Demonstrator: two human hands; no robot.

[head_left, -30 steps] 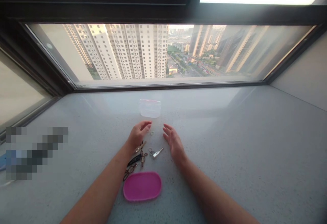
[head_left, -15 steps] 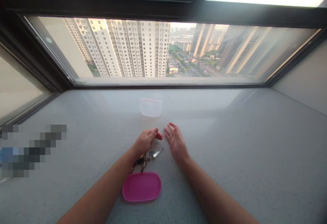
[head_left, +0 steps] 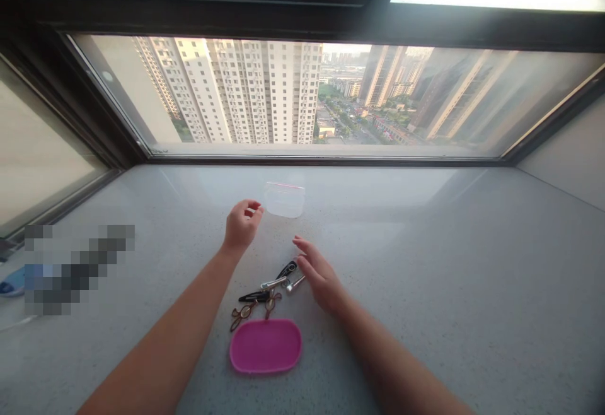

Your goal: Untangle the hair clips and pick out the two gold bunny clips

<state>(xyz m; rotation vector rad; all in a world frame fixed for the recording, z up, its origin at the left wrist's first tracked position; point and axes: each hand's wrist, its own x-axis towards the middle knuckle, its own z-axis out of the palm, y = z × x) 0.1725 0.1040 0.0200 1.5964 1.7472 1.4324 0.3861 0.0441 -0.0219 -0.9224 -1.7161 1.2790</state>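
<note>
My left hand [head_left: 242, 224] hovers at the left edge of a clear zip bag [head_left: 285, 202], fingers loosely curved with a gap to the thumb and nothing seen in them. The bag lies flat, a pink line along its top. My right hand [head_left: 319, 276] is open, fingers stretched, beside a loose group of hair clips. In it are a black snap clip [head_left: 286, 269], another black snap clip [head_left: 254, 297], a silver clip [head_left: 273, 283], a second silver clip [head_left: 295, 284] partly by my right thumb, and brown bow-shaped pieces [head_left: 246, 311]. Nearest me sits a shallow pink tray [head_left: 265, 347].
The speckled pale sill [head_left: 425, 263] spreads to both sides. A dark-framed window [head_left: 326, 162] closes off the back, with tall buildings outside. At far left lie a blurred-out item [head_left: 78, 271] and a blue-and-white object [head_left: 13, 282].
My left hand has moved up and away from the clips to the bag's left edge, uncovering the clips. My right hand has shifted slightly down and left. The view has turned a little left.
</note>
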